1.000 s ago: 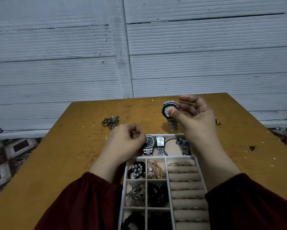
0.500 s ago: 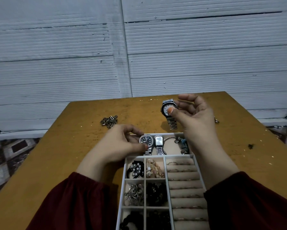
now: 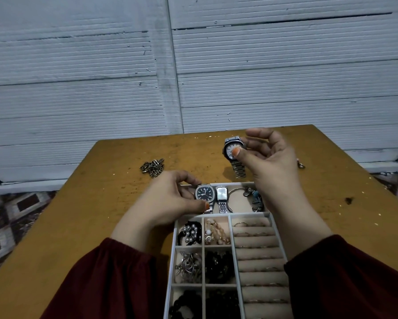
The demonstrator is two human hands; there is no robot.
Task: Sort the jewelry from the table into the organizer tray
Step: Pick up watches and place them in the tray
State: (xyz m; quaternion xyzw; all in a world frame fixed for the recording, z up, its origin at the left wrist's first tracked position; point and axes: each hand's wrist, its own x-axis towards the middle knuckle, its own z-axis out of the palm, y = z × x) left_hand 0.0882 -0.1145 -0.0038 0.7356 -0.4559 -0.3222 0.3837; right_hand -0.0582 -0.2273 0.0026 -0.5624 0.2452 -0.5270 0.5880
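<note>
Orange-brown wooden table [image 3: 82, 217] against a white ribbed wall [image 3: 78, 88], patterned floor [image 3: 6, 222] beside it

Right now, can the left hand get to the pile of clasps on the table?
Probably yes. The clasps lie on bare table just beyond the left hand, with nothing between, but its fingers are on the dark watch in the tray.

No legible text or numbers

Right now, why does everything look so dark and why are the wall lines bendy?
Head view: the light is dim and bluish, so the tray's near compartments go almost black; the wide lens curves the wall's straight lines near the edges; the right hand and its watch stay fairly sharp.
</note>
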